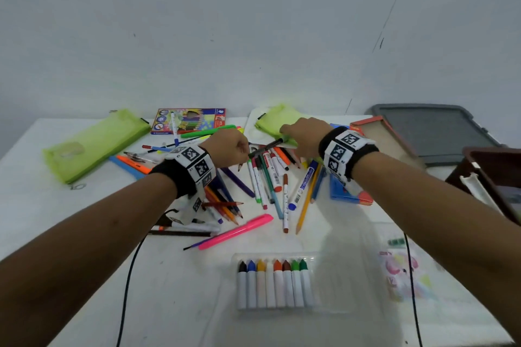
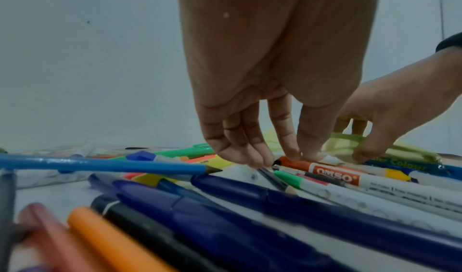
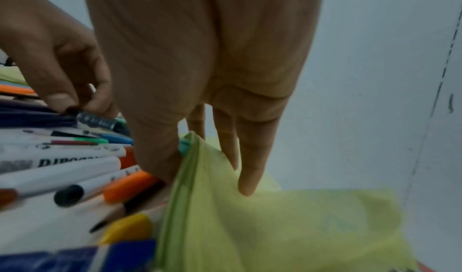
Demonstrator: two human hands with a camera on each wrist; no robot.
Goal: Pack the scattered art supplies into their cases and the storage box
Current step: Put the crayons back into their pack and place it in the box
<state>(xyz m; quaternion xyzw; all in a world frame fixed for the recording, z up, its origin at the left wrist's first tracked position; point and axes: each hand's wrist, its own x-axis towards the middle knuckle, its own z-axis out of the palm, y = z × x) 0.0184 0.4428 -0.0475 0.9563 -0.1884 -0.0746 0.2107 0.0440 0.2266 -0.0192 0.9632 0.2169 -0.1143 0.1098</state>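
A heap of pens, markers and pencils lies mid-table. My left hand pinches the end of a black pen at the heap's far edge; the right wrist view shows thumb and finger closed on its grey-printed barrel. My right hand holds the zip edge of a light green pouch, thumb on one side and fingers on the other. The pouch rests on a white palette. What is inside the pouch is hidden.
A second green pouch and a coloured-pencil box lie at the back left. A tray of crayons and a pink highlighter sit nearer me. At the right are a dark storage box, its grey lid and a blue case.
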